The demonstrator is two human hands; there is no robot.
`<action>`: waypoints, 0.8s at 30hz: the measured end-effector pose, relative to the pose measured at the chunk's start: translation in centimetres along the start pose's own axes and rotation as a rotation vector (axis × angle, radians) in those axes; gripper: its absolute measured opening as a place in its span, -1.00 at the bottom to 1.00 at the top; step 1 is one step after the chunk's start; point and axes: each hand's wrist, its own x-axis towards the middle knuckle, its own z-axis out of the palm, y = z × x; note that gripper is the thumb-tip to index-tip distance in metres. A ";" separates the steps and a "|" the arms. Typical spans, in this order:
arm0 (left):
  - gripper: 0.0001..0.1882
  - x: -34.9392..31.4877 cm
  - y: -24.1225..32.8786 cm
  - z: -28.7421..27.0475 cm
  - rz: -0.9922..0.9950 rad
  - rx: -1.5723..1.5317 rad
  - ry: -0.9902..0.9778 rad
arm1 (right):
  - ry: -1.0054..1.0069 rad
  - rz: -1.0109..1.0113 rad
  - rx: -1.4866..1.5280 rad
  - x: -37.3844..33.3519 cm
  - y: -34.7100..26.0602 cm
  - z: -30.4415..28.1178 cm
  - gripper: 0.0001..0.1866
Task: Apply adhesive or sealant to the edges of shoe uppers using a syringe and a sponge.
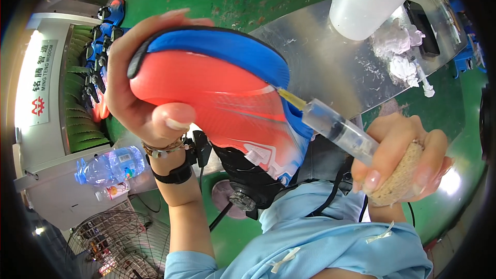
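Note:
My left hand point(126, 80) is wrapped around the toe end of a shoe point(206, 88) with a red upper and a blue sole edged in black. The sole side is turned up and away from me. In my right hand point(390, 139) is a clear syringe point(338, 129), pointing up and left. Its yellow tip point(292, 99) meets the shoe where red upper and blue sole join. Those same right fingers also hold a tan, rough-textured pad point(398, 178) against the palm. A black part with a round knob point(243, 201) shows below the shoe; whether they touch, I cannot tell.
A metal table point(310, 36) holds a white container point(369, 0), crumpled white tissue point(403, 70), a second syringe point(421, 75) and a black phone-like object point(422, 28). Several shoes point(101, 51) stand beside a green-slatted conveyor point(85, 119) at left. Bottles point(111, 166) and a wire-caged fan point(121, 243) are lower left.

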 end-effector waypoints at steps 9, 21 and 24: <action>-0.06 0.4 -2.8 -0.5 0.016 0.082 0.070 | 0.009 0.047 -0.051 -1.2 1.7 -1.2 -0.37; -0.27 0.3 -6.6 -1.0 0.003 0.032 0.161 | -0.039 0.274 -0.110 -3.3 1.9 -4.0 -0.43; -0.32 0.4 -7.4 -0.9 0.003 0.014 0.188 | 0.003 0.310 -0.089 -4.0 1.9 -4.4 -0.43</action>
